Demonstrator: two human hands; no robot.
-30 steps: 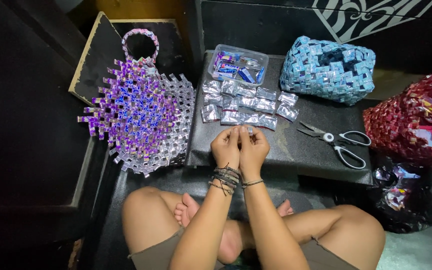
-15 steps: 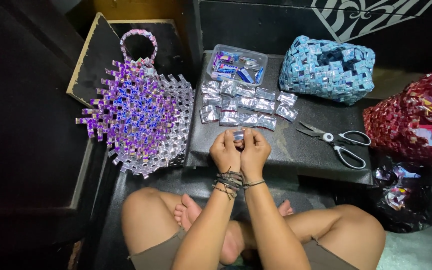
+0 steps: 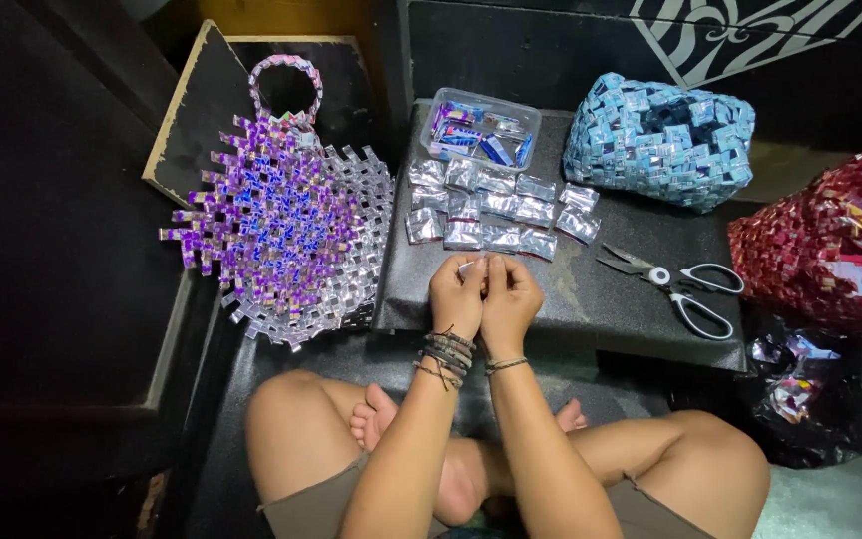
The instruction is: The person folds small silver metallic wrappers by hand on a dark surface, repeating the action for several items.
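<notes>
— Dark mat (image 3: 641,289) on a low black table; what do the hands hold?
— Left hand (image 3: 456,296) and right hand (image 3: 511,302) pressed together, pinching a small folded silver wrapper piece (image 3: 471,266), just below the rows of folded silver pieces (image 3: 496,210). Scissors (image 3: 675,284) lie to the right.

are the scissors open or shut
Open: the scissors lie flat on the black mat, blades parted in a narrow V pointing left, handles spread apart.

One head-worn camera looks steeply down from above the seated person, close over the crossed legs. It faces forward across the low black table (image 3: 650,250), with both hands centred in frame.
</notes>
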